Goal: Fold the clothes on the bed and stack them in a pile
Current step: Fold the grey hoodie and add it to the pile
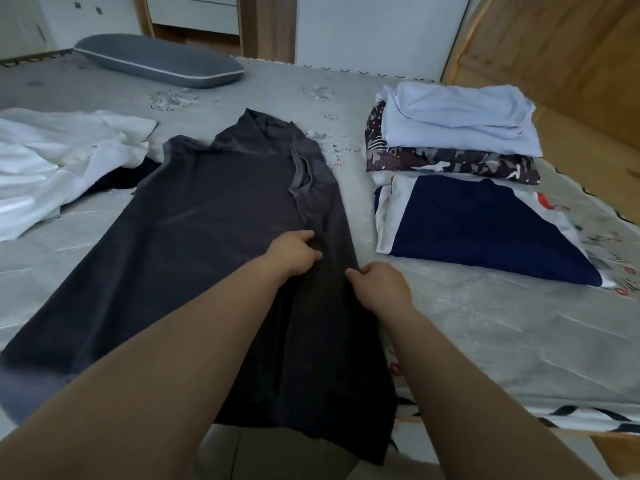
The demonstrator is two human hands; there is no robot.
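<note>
Dark shirt (194, 237) spread lengthwise on the bed (485, 327), collar at the far end, hem hanging over the near edge, right side folded inward over the body. Left hand (294, 254) on the fold, fingers curled, pinching the cloth near the middle. Right hand (377, 284) just beside it at the shirt's right edge, fingers curled onto the fabric, thumb toward the left hand; also gripping cloth, as far as can be told. Both forearms bare, reaching in from the near edge.

To the right, apart from the shirt: folded pile (457, 168), with a navy piece (478, 230) at the bottom, a patterned piece (450, 161) above, a pale blue piece (460, 116) on top. To the left: unfolded white clothes (59, 161), rumpled, something dark showing beneath. Grey pillow (159, 60) at the far left of the bed. Wooden door (554, 46) at far right.
</note>
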